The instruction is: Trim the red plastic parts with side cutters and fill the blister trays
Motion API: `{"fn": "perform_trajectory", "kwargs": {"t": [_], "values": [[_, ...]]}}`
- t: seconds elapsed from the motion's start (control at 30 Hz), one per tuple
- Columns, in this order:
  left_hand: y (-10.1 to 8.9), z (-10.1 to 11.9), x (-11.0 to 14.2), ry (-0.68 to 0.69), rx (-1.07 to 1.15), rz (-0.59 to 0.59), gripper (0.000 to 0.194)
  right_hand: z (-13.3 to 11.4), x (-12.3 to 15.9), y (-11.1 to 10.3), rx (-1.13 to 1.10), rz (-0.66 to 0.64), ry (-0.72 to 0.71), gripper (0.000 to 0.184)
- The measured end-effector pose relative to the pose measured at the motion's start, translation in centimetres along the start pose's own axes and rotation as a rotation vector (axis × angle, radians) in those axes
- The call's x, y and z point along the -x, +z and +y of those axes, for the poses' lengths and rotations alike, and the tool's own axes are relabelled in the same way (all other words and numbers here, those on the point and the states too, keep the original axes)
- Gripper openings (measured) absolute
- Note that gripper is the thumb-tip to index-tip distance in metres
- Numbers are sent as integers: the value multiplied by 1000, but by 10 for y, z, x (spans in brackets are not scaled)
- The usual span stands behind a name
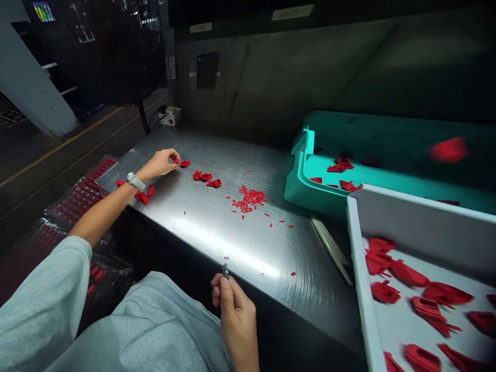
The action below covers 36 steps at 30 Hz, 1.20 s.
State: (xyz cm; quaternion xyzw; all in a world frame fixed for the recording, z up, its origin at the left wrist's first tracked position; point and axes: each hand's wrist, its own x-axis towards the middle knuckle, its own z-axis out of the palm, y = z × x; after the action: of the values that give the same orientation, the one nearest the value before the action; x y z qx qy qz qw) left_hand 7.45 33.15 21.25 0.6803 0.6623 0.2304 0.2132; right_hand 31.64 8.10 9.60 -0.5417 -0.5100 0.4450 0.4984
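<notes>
On the steel surface (232, 248), left hand (160, 163) pinches a red piece (176, 161), right hand (235, 315) grips a small metal tool (225, 271); a slip could scatter the loose red bits (248, 199).

From where I stand, the small metal object (225, 271) pinched in the right hand (237, 323) is too small to make out, and its lower end disappears between the fingertips. The left hand (160, 164) hides most of the red piece (176, 161) at its fingertips. The tiny red bits (248, 199) on the steel table (194, 248) are too small for their shape to read. The white tray (358, 268) and teal bin (298, 191) both run past the right edge of the frame, and a blurred red shape (449, 150) smears across the upper right. At lower left, plastic wrap (79, 194) veils the rows of red parts (81, 194).
</notes>
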Motion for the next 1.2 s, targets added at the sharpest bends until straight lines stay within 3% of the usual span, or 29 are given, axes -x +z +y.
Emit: {"fn": "perform_trajectory", "kwargs": {"t": [0.1, 0.17, 0.23, 0.3, 0.4, 0.63, 0.83, 1.2], "values": [[10, 13, 67, 37, 259, -27, 15, -8, -1, 10, -140, -79, 60, 63], [27, 21, 117, 100, 691, -50, 26, -17, 1, 19, -246, -167, 60, 64], [48, 29, 164, 138, 974, -40, 33, -26, 6, 28, -338, -252, 54, 66], [66, 36, 199, 141, 1113, 42, 32, -34, 13, 33, -377, -280, 64, 66], [86, 47, 228, 114, 1196, 223, 26, -43, 24, 38, -366, -211, 86, 64], [102, 52, 238, 149, 1148, 482, 20, -46, 30, 51, -342, -124, -11, 54], [108, 46, 240, 281, 1077, 480, 18, -43, 23, 57, -211, -59, -118, 43], [111, 44, 238, 234, 1114, 503, 19, -38, 19, 57, 169, 99, -299, 41]]}}
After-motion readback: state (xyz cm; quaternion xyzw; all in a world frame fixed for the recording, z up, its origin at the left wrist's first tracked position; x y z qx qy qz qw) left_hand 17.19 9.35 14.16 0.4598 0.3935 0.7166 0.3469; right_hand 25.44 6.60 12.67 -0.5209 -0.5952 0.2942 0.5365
